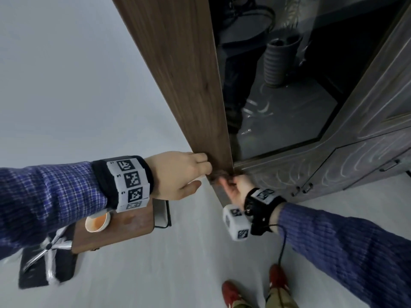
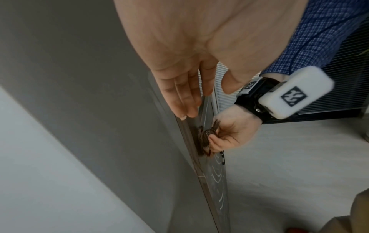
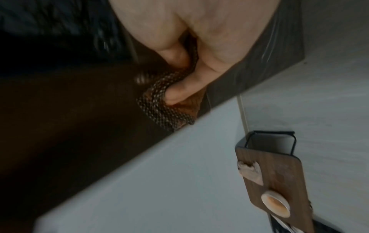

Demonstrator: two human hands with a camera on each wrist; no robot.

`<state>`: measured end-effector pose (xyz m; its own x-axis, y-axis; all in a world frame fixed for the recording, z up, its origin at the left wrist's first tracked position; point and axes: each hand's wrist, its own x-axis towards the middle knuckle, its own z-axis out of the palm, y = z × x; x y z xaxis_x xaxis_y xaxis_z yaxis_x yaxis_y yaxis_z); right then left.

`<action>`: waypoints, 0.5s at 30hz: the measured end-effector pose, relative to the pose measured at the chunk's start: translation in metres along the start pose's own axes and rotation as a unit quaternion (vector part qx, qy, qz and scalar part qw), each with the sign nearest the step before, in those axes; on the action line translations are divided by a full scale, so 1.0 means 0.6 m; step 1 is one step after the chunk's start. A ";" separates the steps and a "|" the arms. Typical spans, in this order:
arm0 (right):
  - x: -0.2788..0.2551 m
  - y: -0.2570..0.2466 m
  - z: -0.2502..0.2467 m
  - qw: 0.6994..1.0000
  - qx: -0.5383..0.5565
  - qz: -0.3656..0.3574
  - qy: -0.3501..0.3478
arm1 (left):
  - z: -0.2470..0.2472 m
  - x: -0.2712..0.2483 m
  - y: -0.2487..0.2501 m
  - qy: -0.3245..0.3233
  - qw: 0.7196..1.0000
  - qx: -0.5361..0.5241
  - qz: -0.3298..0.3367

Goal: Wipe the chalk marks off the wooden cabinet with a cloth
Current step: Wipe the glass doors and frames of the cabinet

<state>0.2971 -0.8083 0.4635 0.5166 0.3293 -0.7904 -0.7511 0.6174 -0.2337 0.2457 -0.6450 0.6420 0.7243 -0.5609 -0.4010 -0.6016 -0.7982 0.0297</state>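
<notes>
The wooden cabinet (image 1: 189, 74) has a brown side panel and a grey front. My right hand (image 1: 229, 185) grips a dark woven cloth (image 1: 219, 174) and presses it against the lower part of the brown side, near the front corner. In the right wrist view the thumb (image 3: 179, 89) pins the cloth (image 3: 165, 110) to the wood. My left hand (image 1: 200, 167) lies with straight fingers against the same panel just above the cloth; its fingers (image 2: 183, 100) touch the panel's edge. Pale curved lines (image 1: 355, 161) show on the grey lower door; whether they are chalk I cannot tell.
A small wooden side table (image 1: 115, 227) with a cup of orange liquid (image 1: 97, 222) stands to the left by the white wall. A chair base (image 1: 51, 247) sits on a dark mat beyond it. A ribbed vase (image 1: 278, 61) stands behind the cabinet's glass door. My red shoes (image 1: 231, 294) are on the pale floor.
</notes>
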 end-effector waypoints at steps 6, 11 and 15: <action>-0.043 -0.074 -0.029 0.996 -0.080 -0.029 0.007 | -0.018 0.019 0.015 -0.003 1.000 0.000 -0.021; -0.050 -0.004 0.044 0.989 -0.073 0.101 -0.080 | -0.029 0.038 0.030 -0.035 0.998 0.029 -0.035; -0.028 -0.113 -0.023 0.996 -0.037 0.074 -0.032 | -0.034 0.054 0.045 -0.048 0.992 0.064 -0.095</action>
<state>0.3335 -0.8653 0.4850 0.4206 0.4588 -0.7827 -0.8483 0.5047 -0.1601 0.2598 -0.6892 0.6484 0.7972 -0.3745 -0.4736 -0.4995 -0.8497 -0.1689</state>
